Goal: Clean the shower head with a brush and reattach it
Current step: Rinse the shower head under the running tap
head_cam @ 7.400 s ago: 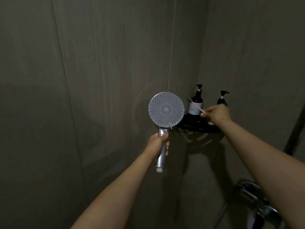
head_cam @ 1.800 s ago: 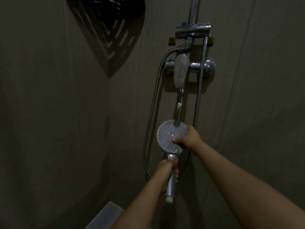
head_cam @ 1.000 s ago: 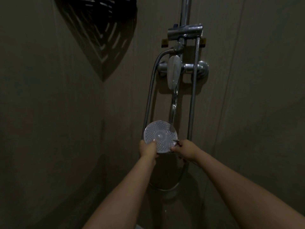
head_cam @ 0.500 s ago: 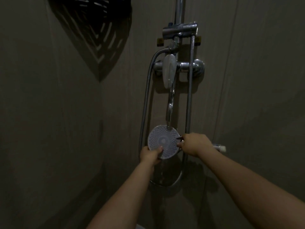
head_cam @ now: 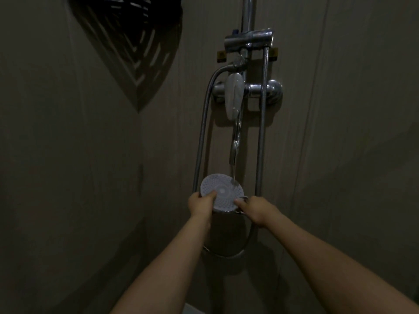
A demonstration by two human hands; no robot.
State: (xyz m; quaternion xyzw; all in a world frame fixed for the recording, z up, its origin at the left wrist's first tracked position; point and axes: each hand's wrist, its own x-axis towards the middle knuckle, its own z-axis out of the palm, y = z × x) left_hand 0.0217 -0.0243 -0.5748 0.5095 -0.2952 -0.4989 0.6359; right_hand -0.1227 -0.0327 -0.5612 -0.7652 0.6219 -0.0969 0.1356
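Shower head (head_cam: pixel 223 191): round white perforated face turned up toward the camera, held low in front of the wall under the tap (head_cam: pixel 233 96). A thin stream of water (head_cam: pixel 234 152) falls from the tap and lands on the upper right part of the face.

Left hand (head_cam: pixel 200 205): grips the left edge of the shower head, thumb lying on the face, fingers curled behind the rim.

Right hand (head_cam: pixel 256 209): at the lower right edge of the shower head, one finger stretched to touch the rim; whether the other fingers hold anything cannot be told in the dim light.

Hose (head_cam: pixel 200 141): metal, runs from the fitting above the tap down the left side, loops below the hands and rises on the right.

Mixer (head_cam: pixel 265 90): chrome, fixed to the wall, with the white tap lever in front.

Riser pipe (head_cam: pixel 248 12): chrome, vertical, above a bracket (head_cam: pixel 249 40).

Corner shelf (head_cam: pixel 136 41): dark, slotted, upper left, seen from below.

Walls: grey panels, dimly lit.
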